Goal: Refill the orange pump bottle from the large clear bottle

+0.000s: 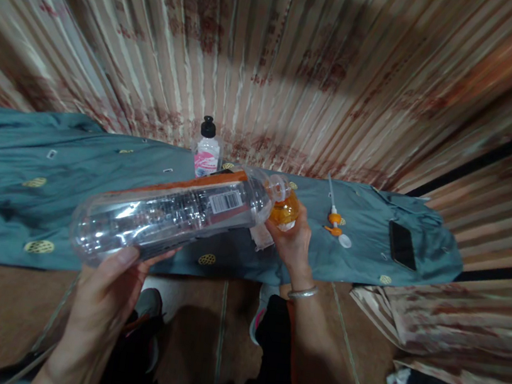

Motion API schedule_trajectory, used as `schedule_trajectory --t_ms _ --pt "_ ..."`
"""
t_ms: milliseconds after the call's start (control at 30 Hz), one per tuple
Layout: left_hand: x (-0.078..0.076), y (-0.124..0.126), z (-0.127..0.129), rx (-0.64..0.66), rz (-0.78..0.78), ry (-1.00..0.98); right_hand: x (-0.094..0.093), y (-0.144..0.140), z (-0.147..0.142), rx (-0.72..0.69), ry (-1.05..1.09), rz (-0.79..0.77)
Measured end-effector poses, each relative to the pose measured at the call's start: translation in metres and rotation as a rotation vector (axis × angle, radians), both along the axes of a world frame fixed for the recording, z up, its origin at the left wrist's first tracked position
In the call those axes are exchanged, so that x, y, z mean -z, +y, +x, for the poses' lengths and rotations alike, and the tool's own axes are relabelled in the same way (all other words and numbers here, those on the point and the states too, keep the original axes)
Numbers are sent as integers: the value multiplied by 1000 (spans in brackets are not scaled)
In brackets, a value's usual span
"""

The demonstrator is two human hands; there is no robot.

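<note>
My left hand (117, 277) grips the base end of a large clear plastic bottle (171, 215), which lies tilted nearly level with its mouth toward the right. An orange label edge and a barcode show on it. Its open mouth is at the top of a smaller bottle of amber liquid (284, 210); whether the two touch I cannot tell. My right hand (294, 239), a silver bracelet at its wrist, is closed around that smaller bottle. To the right, an orange and white pump top (335, 219) with a thin tube lies beside a small white disc (345, 241).
A narrow surface covered with a teal patterned cloth (4, 182) runs across the view. A white bottle with a black cap (207, 150) stands at its back edge, and a dark phone (402, 244) lies at the right. Pleated curtains (267, 47) hang behind.
</note>
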State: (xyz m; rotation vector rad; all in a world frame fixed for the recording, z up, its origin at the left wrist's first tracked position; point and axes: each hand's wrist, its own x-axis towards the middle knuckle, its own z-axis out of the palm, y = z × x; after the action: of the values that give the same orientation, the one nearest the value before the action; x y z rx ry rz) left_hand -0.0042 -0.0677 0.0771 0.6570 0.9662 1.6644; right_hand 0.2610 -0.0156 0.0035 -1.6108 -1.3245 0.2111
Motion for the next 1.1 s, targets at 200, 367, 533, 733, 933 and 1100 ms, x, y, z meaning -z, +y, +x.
schedule_trajectory --t_ms 200,367,533,733,933,1100 --pt "-2 -1 1 -16 -16 -3 1 0 0 11 -6 2" --pt "-3 -1 2 8 -2 2 1 0 1 -1 -6 11" --pt "-3 0 2 15 31 29 -1 -1 0 -3 -4 12" --pt "0 -1 -3 29 52 57 -1 -1 0 2 -11 3" --pt "1 -1 -3 38 77 61 -2 -1 -1 -12 3 24" --pt "-3 -1 0 27 79 48 -2 -1 -1 -12 7 13"
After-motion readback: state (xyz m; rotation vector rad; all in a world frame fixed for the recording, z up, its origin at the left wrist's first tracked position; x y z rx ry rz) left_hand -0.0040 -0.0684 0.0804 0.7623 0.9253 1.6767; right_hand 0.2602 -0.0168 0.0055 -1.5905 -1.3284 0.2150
